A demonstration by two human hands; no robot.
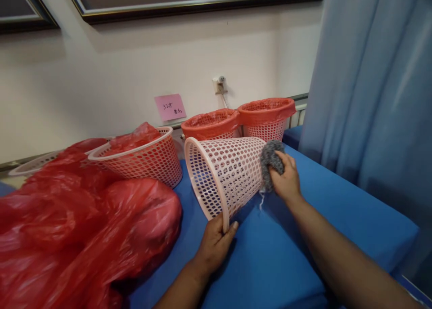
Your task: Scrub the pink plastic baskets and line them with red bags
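Observation:
A pale pink perforated plastic basket lies on its side on the blue table surface, its open mouth facing me. My left hand grips the lower rim of the basket, thumb over the edge. My right hand presses a grey cloth against the basket's bottom end, fingers closed on the cloth.
A heap of red plastic bags fills the left. Behind it stands another pink basket with a red bag inside. Two baskets lined with red bags stand by the wall. A blue curtain hangs at right.

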